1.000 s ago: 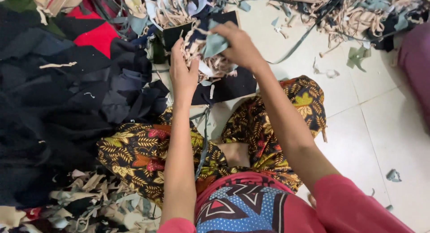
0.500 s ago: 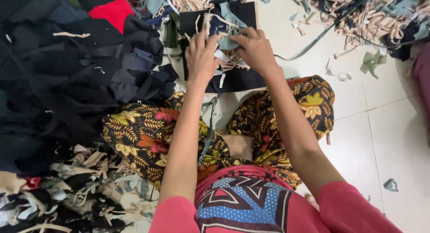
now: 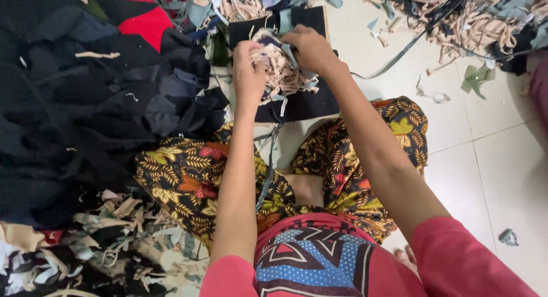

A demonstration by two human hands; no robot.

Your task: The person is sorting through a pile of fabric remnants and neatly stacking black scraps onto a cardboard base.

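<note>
My left hand and my right hand together grip a bundle of beige, grey and dark fabric strips, lifted just above a flat black fabric piece on the floor. The left hand holds the bundle's left side, the right hand its top right. Loose strip ends hang down between the hands. Below them lie my crossed legs in leaf-patterned cloth.
A large heap of dark blue and black cloth with a red piece fills the left. Mixed strip scraps lie at lower left, more scraps at the top right. White floor tiles show on the right.
Both hands have gathered the strips into a tighter bundle and raised it off the black piece; the left hand has closed on its side.
</note>
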